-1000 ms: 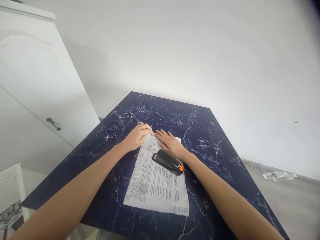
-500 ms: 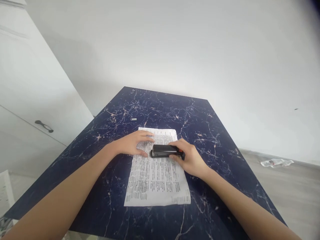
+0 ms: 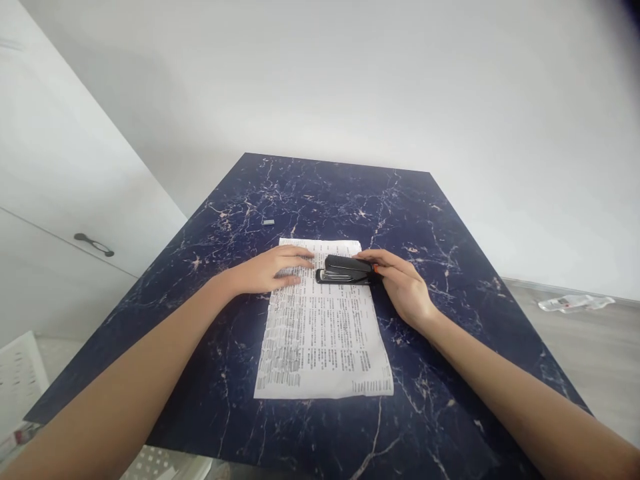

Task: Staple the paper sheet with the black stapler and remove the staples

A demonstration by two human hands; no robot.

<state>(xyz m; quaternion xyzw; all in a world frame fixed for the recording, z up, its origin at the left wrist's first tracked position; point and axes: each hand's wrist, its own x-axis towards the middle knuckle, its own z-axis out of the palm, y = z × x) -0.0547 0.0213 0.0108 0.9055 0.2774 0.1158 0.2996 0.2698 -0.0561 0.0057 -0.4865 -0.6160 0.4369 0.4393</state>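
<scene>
A black stapler (image 3: 345, 271) with an orange spot near its rear lies crosswise over the upper part of a printed paper sheet (image 3: 325, 340). My right hand (image 3: 405, 287) grips the stapler's rear end, at the sheet's right edge. The stapler's front end points left, and its upper arm is tilted up from the base. My left hand (image 3: 273, 270) rests flat on the sheet's upper left with fingers spread, a little left of the stapler and apart from it. A small pale staple strip (image 3: 269, 222) lies on the table beyond the sheet.
The dark blue marble-patterned table (image 3: 320, 187) stands by a pale wall. On the left is a white cabinet with a dark handle (image 3: 94, 244). White perforated baskets (image 3: 23, 373) sit below the table at left. Clear plastic packaging (image 3: 575, 303) lies on the floor at right.
My right hand has shifted back along the stapler to its rear end, and the stapler's upper arm now stands higher off the base. The left hand stays on the sheet. The view has shifted slightly.
</scene>
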